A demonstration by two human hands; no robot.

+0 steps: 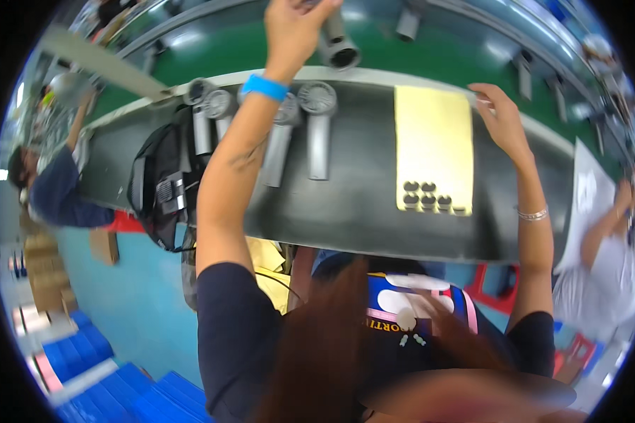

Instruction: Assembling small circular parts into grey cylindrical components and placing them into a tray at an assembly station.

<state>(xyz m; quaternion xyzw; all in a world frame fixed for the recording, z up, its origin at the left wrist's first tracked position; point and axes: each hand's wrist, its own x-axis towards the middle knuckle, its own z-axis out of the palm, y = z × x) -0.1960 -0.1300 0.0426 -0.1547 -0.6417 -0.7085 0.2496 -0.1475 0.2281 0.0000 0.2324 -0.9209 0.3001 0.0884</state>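
Observation:
My left hand (pixel 291 35) reaches over the far edge of the black worktable (pixel 360 211). Its fingers, partly cut off by the upper edge of the view, close around the upper part of a grey handheld fan (pixel 336 44) above the green conveyor belt. A blue band circles that wrist. My right hand (pixel 499 116) is open, fingers stretched and slightly bent, by the top right corner of a yellow sheet (pixel 434 134). Several black round stickers (pixel 420 196) sit at the sheet's near end. Left of it lies a grey fan (pixel 318 134), with several more beyond my forearm.
A black backpack (pixel 164 180) lies on the table's left part. More fans ride the green conveyor belt (pixel 381 53) along the far side. One person (pixel 67 180) works at the left, another (pixel 600 271) at the right beside a white sheet (pixel 583 201). Blue bins (pixel 123 395) stand lower left.

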